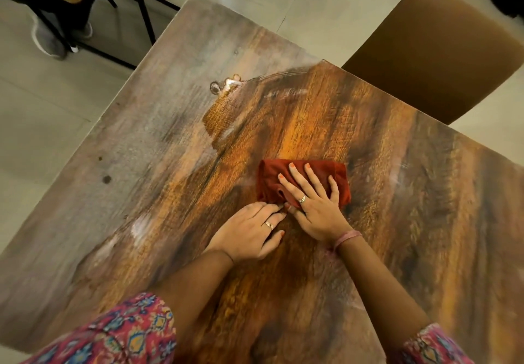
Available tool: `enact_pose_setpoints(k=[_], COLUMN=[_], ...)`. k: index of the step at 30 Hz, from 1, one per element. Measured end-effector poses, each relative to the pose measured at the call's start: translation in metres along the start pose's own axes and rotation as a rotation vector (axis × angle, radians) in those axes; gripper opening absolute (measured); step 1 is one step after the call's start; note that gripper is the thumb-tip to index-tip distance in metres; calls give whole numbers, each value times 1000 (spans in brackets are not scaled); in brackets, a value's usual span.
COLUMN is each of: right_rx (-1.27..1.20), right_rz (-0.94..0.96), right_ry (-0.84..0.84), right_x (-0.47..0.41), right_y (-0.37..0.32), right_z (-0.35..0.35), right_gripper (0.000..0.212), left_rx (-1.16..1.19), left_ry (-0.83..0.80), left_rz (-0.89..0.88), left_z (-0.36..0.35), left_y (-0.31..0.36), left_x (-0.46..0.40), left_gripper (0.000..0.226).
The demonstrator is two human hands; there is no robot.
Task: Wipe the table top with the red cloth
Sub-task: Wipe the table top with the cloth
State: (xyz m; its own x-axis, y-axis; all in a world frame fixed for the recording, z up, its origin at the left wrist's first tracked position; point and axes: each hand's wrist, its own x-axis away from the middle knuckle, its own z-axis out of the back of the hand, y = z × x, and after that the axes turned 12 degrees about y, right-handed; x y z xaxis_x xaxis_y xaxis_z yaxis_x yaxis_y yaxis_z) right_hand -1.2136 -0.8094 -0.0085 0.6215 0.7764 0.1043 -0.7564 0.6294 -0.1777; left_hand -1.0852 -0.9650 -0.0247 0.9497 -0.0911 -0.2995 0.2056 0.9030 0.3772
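A folded red cloth lies flat on the wooden table top, right of its middle. My right hand presses down on the cloth with straight, spread fingers. My left hand lies on the table just below and left of the cloth, and its fingertips touch the cloth's near edge. The table's left and far parts look dull and dusty grey. The part around the cloth shows bright, dark wood grain. A few stains sit at the border of the two areas.
A brown padded chair stands at the table's right far edge. Another table with black metal legs is at the top left, with someone's shoes under it. Pale floor tiles surround the table.
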Motion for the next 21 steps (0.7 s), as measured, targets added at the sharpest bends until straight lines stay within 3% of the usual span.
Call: enact_pose_setpoints(k=[6,12,15,19,21], right_rx=[-84,-178,-218,-235,-233], right_rz=[-127,-405,-569,-783,-761], right_ry=[-18,131,177,304,322], right_x=[-27,-137,-195,-235,-236], right_y=[-18,-9,3,-14,-45], right_z=[11,21,31,32,26], right_gripper=[73,54,50,49,53], left_rx=[296,536,561,509,476], left_ry=[-18,-35,88,332,456], left_rz=[100,100,147,417,542], left_z=[15,51,83,127,140], left_y=[-6,-33,-63,-121,-154], left_x=[1,7,19,25,19], left_gripper=[34,33,27,25,21])
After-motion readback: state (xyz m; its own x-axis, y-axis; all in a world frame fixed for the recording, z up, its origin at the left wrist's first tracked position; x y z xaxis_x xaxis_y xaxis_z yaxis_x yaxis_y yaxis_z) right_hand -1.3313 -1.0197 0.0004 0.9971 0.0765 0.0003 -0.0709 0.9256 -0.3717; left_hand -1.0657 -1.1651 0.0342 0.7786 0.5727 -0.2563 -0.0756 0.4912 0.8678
